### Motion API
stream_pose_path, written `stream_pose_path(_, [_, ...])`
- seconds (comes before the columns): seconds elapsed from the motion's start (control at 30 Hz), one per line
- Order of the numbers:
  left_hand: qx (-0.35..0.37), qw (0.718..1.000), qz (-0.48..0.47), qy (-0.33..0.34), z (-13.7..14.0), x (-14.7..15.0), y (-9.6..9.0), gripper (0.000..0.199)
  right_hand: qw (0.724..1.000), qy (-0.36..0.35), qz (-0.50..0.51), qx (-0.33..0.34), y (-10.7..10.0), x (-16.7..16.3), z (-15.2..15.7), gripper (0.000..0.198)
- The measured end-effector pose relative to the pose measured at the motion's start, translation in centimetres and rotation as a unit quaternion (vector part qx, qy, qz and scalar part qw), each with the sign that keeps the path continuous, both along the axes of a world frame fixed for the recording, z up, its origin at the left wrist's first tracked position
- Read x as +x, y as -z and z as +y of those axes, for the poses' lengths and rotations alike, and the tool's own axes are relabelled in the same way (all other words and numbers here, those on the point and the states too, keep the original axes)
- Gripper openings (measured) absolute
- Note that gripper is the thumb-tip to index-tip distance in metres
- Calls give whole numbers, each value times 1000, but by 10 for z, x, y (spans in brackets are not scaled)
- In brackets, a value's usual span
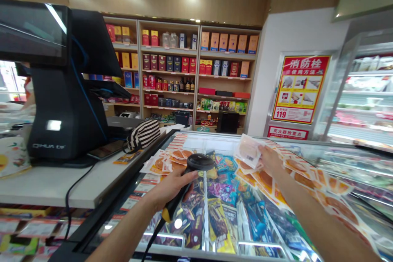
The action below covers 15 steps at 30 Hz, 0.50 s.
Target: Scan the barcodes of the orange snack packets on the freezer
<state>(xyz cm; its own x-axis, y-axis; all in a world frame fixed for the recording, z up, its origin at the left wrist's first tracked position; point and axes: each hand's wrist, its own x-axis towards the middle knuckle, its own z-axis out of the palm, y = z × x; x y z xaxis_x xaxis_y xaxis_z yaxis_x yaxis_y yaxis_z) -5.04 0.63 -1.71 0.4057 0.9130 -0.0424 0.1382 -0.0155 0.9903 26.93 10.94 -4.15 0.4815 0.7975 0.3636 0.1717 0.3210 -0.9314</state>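
My left hand point(172, 188) is wrapped round the handle of a black barcode scanner point(199, 162), its head tilted up and its cable running down toward me. In my right hand point(270, 159) a small clear-and-white packet point(247, 150) is pinched at its right edge, with a barcode label showing on its lower part. Under both hands is the glass top of a freezer chest point(211, 141). Flat orange-and-white packets point(265, 180) lie spread on the glass at the right, and a smaller group of similar packets point(168, 161) sits just left of the scanner.
Wrapped frozen treats point(219, 217) show through the glass. At left, a black checkout terminal point(61, 110) stands on a white counter point(46, 186), beside a phone point(106, 150) and a striped bag point(143, 134). Boxed bottles fill shelves point(168, 51) behind. A red notice point(301, 88) hangs at right.
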Motion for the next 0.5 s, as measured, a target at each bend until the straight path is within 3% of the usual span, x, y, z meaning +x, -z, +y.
stream_pose_path(0.13, [4, 999, -2, 35, -6, -3, 0, 35, 986, -96, 130, -27, -2, -27, 3, 15])
stream_pose_path(0.5, [-27, 997, -22, 68, -12, 3, -3, 33, 977, -156, 143, -8, 7, -60, 14, 19])
